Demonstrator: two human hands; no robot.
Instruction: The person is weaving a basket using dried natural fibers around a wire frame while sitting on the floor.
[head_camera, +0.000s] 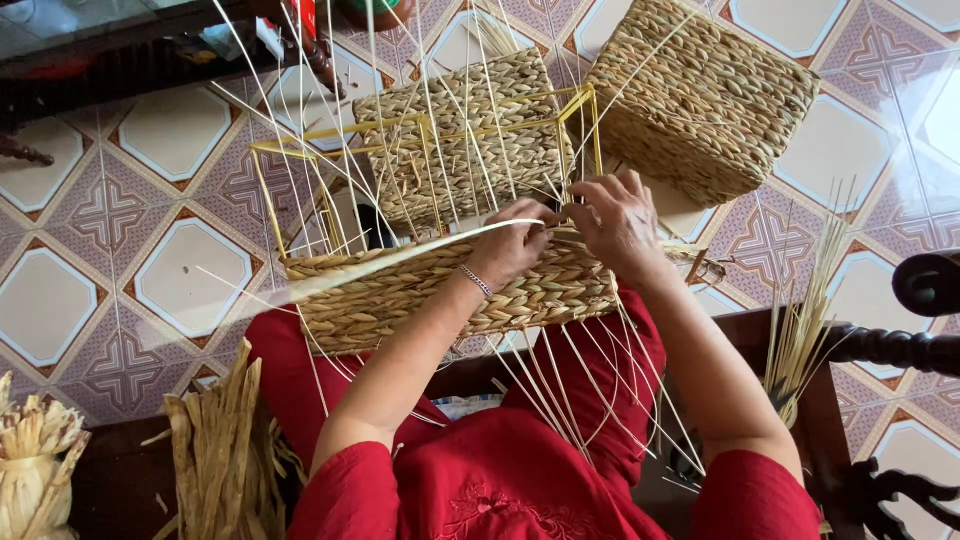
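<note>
Weaving is lying across the person's lap: a half-woven basket (450, 295) on a yellow frame (430, 130), right under both hands. The left hand (510, 245) is pinching a pale flat strand (400, 260) against the braided wall, while the right hand (620, 220) is pressing curled fingers on the rim. Beyond the hands, two finished baskets (700, 95) are sitting on the tiled floor (110, 210).

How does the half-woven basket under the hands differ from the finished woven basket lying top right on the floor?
The half-woven basket has only a low braided wall, with its yellow frame and loose thin stakes exposed; the finished woven basket is fully covered. The left hand and right hand touch the first; the second lies untouched. Both share the tan braided weave.
</note>
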